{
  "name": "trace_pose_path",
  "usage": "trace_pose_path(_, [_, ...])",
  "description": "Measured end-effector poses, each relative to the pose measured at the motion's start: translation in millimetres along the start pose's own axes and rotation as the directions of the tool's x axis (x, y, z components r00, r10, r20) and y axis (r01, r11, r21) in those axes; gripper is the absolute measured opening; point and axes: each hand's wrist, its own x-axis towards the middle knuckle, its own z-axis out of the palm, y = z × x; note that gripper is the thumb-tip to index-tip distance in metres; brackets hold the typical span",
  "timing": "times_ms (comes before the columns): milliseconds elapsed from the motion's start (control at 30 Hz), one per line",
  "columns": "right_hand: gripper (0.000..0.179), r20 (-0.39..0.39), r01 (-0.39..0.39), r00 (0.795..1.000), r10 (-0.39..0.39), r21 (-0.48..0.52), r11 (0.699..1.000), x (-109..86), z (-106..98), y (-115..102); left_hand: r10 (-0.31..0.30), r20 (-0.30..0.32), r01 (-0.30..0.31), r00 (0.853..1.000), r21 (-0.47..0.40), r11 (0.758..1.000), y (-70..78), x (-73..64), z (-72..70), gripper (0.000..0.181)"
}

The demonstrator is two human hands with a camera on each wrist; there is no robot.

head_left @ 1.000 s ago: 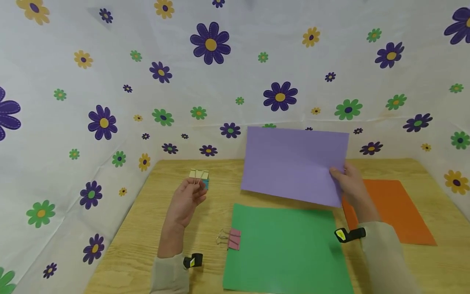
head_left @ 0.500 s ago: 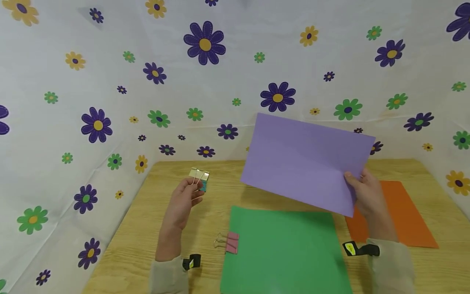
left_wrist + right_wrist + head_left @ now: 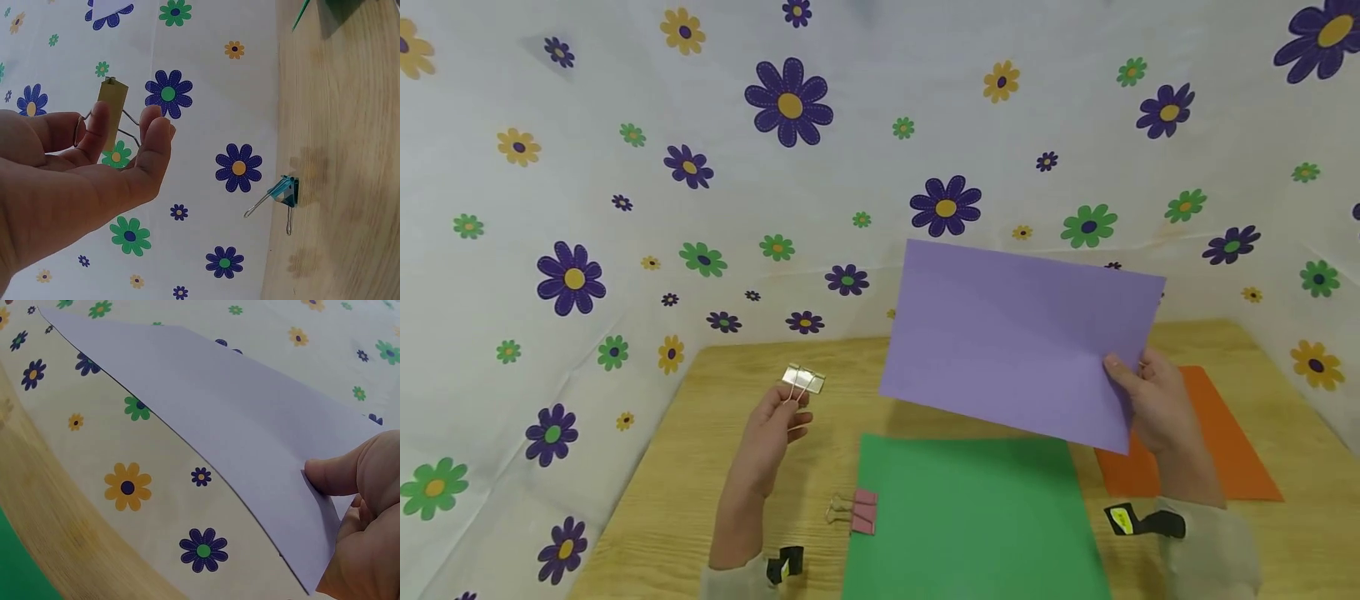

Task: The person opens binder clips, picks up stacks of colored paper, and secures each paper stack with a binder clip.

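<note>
My left hand (image 3: 769, 442) holds a gold binder clip (image 3: 803, 379) up above the table. In the left wrist view, the fingers and thumb pinch the wire handles of the gold clip (image 3: 114, 112). A sheet of purple paper (image 3: 1011, 337) is raised in my right hand (image 3: 1165, 412), which grips its right edge with the thumb on the near face. Below it, green paper (image 3: 966, 508) lies on the table, a pink binder clip (image 3: 865, 511) on its left edge. A teal binder clip (image 3: 285, 191) rests on the table in the left wrist view; the head view does not show it.
Orange paper (image 3: 1228, 442) lies on the wooden table (image 3: 655, 508) at the right, partly behind my right forearm. A white cloth with printed flowers (image 3: 865, 75) hangs around the back and sides of the table.
The purple sheet has shifted right and tilted, its right end lower. The gold clip stays in my left hand, while the teal clip has gone out of sight in the head view.
</note>
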Motion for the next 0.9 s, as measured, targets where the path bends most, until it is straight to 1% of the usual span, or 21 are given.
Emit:
trace_pose_path(100, [0.050, -0.002, 0.010, 1.000, -0.010, 0.000, 1.000, -0.7, 0.7, -1.7, 0.012, 0.003, -0.012, 1.000, 0.006, 1.000, -0.3, 1.9, 0.9, 0.023])
trace_pose_path(267, [0.049, -0.001, 0.004, 1.000, -0.004, 0.006, 1.000, -1.0, 2.3, -3.5, 0.020, 0.017, -0.020, 1.000, 0.001, 1.000, 0.2, 5.7, 4.4, 0.024])
trace_pose_path(467, [0.031, 0.031, -0.002, 1.000, -0.001, 0.087, 0.996, -0.5, 5.2, -3.7, 0.034, 0.005, -0.034, 0.999, -0.005, 0.999, -1.0, 4.7, 4.9, 0.026])
trace_pose_path(533, [0.028, 0.037, -0.002, 0.999, -0.002, 0.101, 0.995, -0.9, 5.8, -3.8, 0.039, -0.002, -0.039, 0.999, -0.021, 0.999, -1.1, 3.9, 4.8, 0.026])
trace_pose_path(667, [0.028, 0.037, 0.006, 0.999, -0.010, 0.090, 0.996, -1.8, 5.7, -3.3, 0.045, -0.010, -0.046, 0.999, -0.092, 0.995, -1.2, 3.5, 6.6, 0.022])
trace_pose_path(767, [0.028, 0.035, 0.011, 0.999, -0.014, 0.080, 0.997, -2.5, 5.3, -2.8, 0.041, -0.009, -0.042, 0.999, -0.165, 0.985, -1.6, 3.9, 8.4, 0.020])
trace_pose_path(833, [0.028, 0.035, 0.008, 0.999, -0.011, 0.075, 0.997, -3.1, 5.0, -2.9, 0.044, 0.000, -0.043, 0.999, -0.219, 0.975, -1.8, 3.5, 8.4, 0.023])
trace_pose_path(900, [0.027, 0.033, 0.004, 0.999, -0.006, 0.069, 0.998, -3.8, 4.7, -3.6, 0.048, 0.017, -0.041, 0.999, -0.289, 0.956, -1.7, 3.3, 7.9, 0.028])
